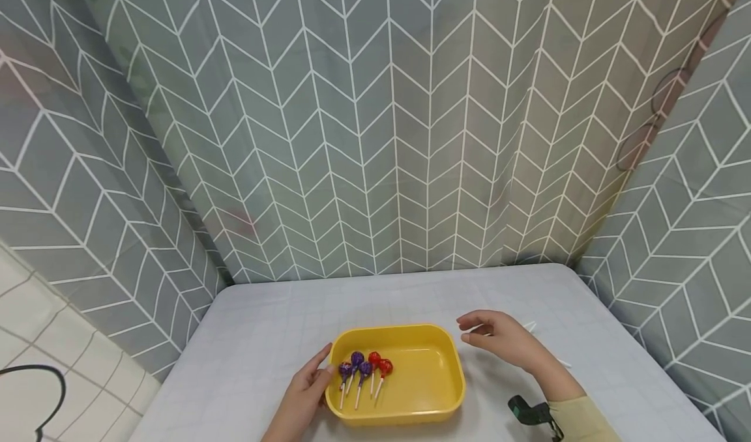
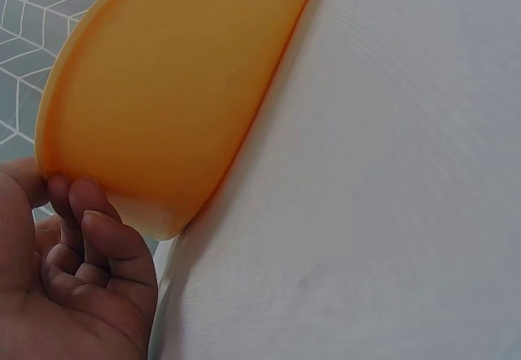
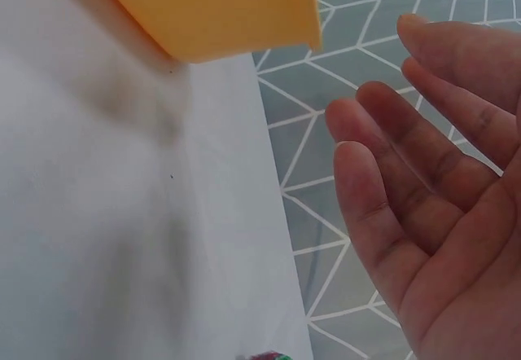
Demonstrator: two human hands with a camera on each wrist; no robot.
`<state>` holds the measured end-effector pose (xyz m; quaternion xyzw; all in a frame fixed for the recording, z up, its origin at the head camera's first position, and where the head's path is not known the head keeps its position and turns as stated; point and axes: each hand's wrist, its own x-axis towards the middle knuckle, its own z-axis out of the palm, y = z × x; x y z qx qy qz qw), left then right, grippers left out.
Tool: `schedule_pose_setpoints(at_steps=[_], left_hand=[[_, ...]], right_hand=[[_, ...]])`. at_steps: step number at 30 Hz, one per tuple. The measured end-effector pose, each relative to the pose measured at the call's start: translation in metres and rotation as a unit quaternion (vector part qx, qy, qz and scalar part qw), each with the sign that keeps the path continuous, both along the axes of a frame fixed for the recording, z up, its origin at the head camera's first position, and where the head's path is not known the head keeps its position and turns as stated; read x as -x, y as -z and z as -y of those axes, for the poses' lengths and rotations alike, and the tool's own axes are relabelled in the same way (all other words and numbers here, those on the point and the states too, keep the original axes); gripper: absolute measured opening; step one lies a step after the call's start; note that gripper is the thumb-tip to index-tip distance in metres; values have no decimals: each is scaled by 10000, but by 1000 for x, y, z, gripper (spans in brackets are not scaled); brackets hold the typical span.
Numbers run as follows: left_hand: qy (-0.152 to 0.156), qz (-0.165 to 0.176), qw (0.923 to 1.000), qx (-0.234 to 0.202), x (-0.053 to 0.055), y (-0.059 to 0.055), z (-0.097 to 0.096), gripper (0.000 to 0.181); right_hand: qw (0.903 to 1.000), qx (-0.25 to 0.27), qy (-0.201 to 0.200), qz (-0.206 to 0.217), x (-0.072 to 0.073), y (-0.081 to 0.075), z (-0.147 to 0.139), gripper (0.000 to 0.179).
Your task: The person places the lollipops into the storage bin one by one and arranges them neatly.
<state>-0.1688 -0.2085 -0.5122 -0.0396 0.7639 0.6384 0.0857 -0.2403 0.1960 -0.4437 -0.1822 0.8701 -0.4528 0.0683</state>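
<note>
A yellow plastic tray (image 1: 419, 380) stands on the table with its left side in my left hand (image 1: 302, 390). In the left wrist view, the thumb and fingers of that hand (image 2: 81, 254) pinch the tray's rim. Inside, at the tray's left end, lie several lollipops: purple-wrapped ones (image 1: 357, 358) and two red-wrapped ones (image 1: 385, 366), their white sticks pointing toward me. My right hand (image 1: 504, 339) hovers just right of the tray, apart from it. Its fingers are loosely bent and hold nothing, as the right wrist view of the hand (image 3: 440, 181) also shows.
A white cloth (image 1: 258, 338) covers the table. Thin white items (image 1: 530, 326) lie partly hidden behind my right hand. A dark wrist-worn device (image 1: 528, 411) is at my right sleeve. Patterned grey curtains (image 1: 375, 135) enclose the back and sides. Something small and purple-green (image 3: 270, 357) shows at the right wrist view's bottom edge.
</note>
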Motion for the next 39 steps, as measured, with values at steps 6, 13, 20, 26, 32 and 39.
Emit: schedule_pose_setpoints(at_steps=[6, 13, 20, 26, 32, 39], left_hand=[[-15, -32, 10000, 56, 0, 1, 0, 72], [13, -32, 10000, 5, 1, 1, 0, 72], [45, -49, 10000, -9, 0, 0, 0, 72], [20, -9, 10000, -40, 0, 0, 1, 73], [21, 18, 10000, -14, 0, -1, 0, 74], [-25, 57, 9999, 98, 2, 4, 0, 73]], right_hand=[[9998, 39, 177, -73, 0, -5, -8, 35], [9977, -71, 665, -55, 2, -9, -30, 40], [9952, -239, 888, -334, 4, -14, -58, 46], [9949, -231, 908, -379, 5, -12, -79, 47], [9965, -174, 814, -16, 5, -4, -104, 48], [9982, -145, 443, 384, 5, 4, -120, 41]])
